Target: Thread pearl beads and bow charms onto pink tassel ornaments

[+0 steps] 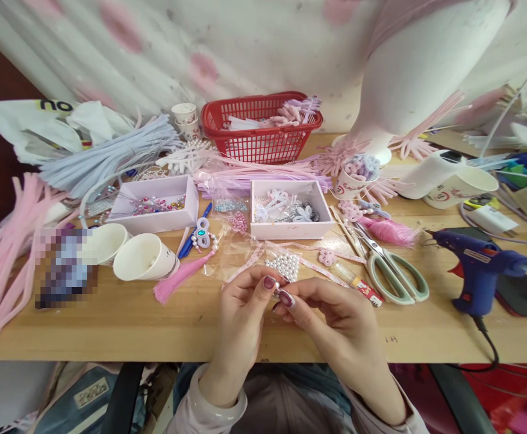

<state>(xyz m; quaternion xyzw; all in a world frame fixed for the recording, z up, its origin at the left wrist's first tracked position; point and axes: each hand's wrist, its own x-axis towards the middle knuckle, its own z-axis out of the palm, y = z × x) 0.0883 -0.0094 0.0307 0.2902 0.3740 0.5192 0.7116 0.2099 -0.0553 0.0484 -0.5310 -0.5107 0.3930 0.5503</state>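
Note:
My left hand (244, 325) and my right hand (335, 328) meet above the table's front edge, thumbs and fingertips pinched together. A small white pearl bead (277, 287) shows between the fingertips; any thread or wire with it is too small to make out. Just behind the fingers lies a clear bag of white pearl beads (283, 264). Close by are a pink crocheted-looking flower (327, 257) and a pink measuring tape (317, 267). Green-handled scissors (399, 277) rest right of my right hand. A beaded charm with a pink tassel (184, 274) lies to the left.
Two boxes of beads and trinkets, a lilac one (173, 220) and a white one (290, 230), stand behind. Paper cups (143, 258) are at left, a blue glue gun (480, 265) at right. Farther back are a red basket (258, 147) and bundled pipe cleaners (114, 157).

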